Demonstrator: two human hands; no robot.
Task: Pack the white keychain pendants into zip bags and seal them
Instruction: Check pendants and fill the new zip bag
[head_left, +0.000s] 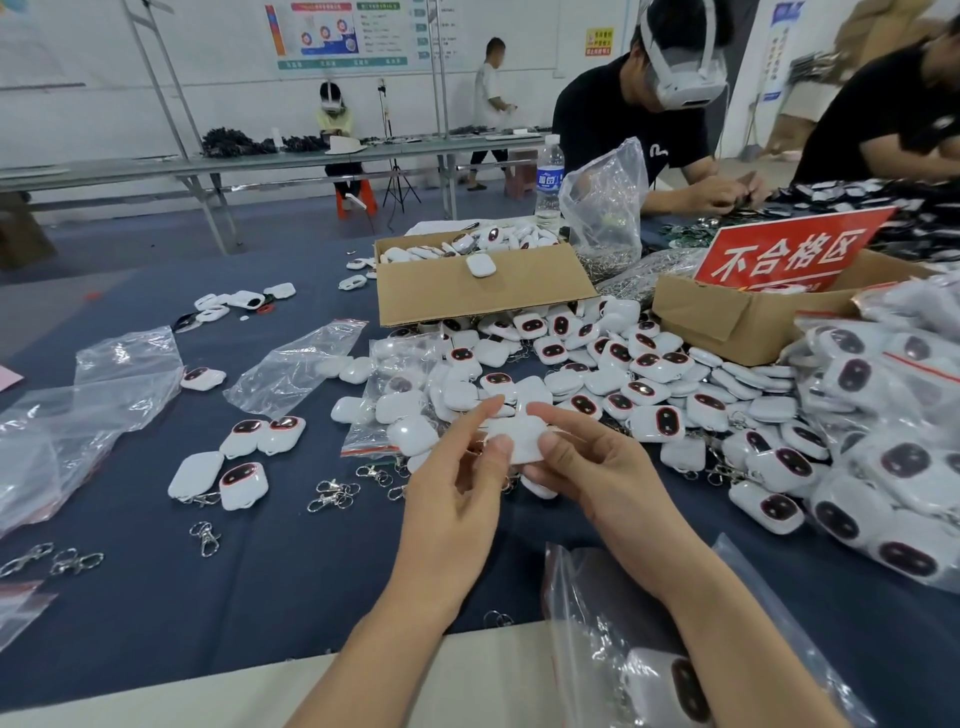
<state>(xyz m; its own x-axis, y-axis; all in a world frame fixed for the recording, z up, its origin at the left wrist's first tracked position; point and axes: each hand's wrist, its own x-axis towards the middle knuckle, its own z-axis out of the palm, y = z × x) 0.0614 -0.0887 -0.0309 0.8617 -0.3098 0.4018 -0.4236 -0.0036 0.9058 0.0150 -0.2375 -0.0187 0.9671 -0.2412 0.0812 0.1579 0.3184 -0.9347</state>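
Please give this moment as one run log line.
left hand: holds pendant | right hand: holds same pendant | zip bag: lies on table

Glossy white plastic pendants (655, 423), crinkly clear plastic zip bags (296, 364), shiny metal clasps (332, 493), matt cardboard box (478, 291)

Pendant pile (639, 364) blocks rt; cloth (285, 571) lft free.

1 view only: head-worn wide-angle camera, facing forward and down across the table (249, 597). Very near the left hand (457, 488) and right hand (582, 462) at frame centre. Far wall (104, 104) along the top.
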